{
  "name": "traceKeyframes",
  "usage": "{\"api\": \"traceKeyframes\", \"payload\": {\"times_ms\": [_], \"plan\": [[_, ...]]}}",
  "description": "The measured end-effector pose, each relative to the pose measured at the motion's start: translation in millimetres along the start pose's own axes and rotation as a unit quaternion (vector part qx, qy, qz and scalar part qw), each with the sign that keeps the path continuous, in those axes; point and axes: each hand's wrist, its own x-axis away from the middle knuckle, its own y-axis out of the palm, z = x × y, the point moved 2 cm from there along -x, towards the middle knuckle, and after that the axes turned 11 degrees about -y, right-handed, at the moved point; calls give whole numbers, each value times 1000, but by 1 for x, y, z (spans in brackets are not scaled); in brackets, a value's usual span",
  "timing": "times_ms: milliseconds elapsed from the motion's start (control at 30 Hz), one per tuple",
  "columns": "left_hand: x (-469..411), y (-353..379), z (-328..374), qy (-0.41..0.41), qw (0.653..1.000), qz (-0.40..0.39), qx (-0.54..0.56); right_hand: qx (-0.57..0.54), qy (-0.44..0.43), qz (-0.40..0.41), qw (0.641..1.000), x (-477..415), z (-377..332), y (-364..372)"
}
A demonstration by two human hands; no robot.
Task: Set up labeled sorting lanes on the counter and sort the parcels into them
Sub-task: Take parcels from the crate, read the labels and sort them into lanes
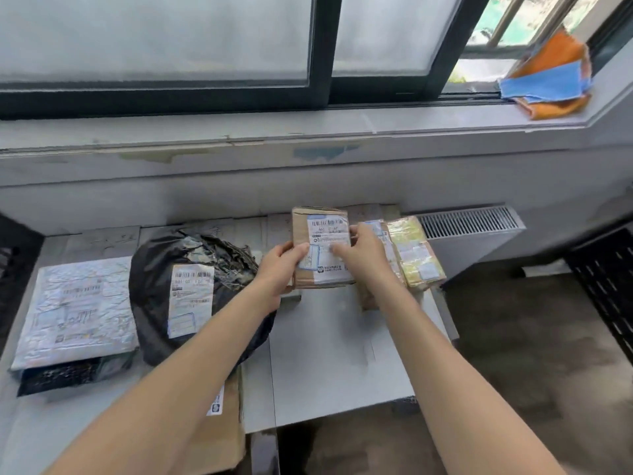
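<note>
I note left hand (279,269) and right hand (363,256) gripping small brown cardboard parcel (323,234) by opposite edges over grey worktop (337,358).

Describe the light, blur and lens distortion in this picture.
Head view: soft daylight comes through the frosted window, leaving only faint shadows on the counter. Head view: the wide lens bows the sill. Head view: the label print on the brown box at centre is smeared and unreadable. Head view: a mild sheen lies on the silver mailer.
</note>
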Motion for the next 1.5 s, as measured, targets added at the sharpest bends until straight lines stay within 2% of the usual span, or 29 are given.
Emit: {"api": "traceKeyframes", "payload": {"times_ms": [100,233,567,933,1033,1167,1233,1300,1367,1433,1500], "plan": [[-13,13,-8,6,1000,26,-7,55,-6,35,998,-1,20,6],[-24,22,-13,-8,999,40,-26,88,-13,42,995,-8,34,17],[-45,28,-23,-36,996,38,-72,126,35,-79,988,-18,53,48],[-54,34,-33,-52,995,39,-77,144,31,-81,986,-13,66,64],[-48,37,-28,-24,994,52,-88,159,15,-74,984,-11,62,66],[-38,42,-7,57,984,69,-155,168,-57,-32,984,-12,38,64],[-29,36,13,102,971,95,-194,184,-92,-37,978,-15,19,61],[-20,19,35,167,942,130,-262,216,-132,-45,966,-21,-5,58],[-14,-6,51,213,890,176,-364,251,-168,-43,952,-26,-31,58],[-9,-39,61,221,829,228,-461,289,-197,-45,936,-27,-57,63],[-4,-72,69,222,784,267,-514,325,-222,-50,918,-26,-83,72]]}}
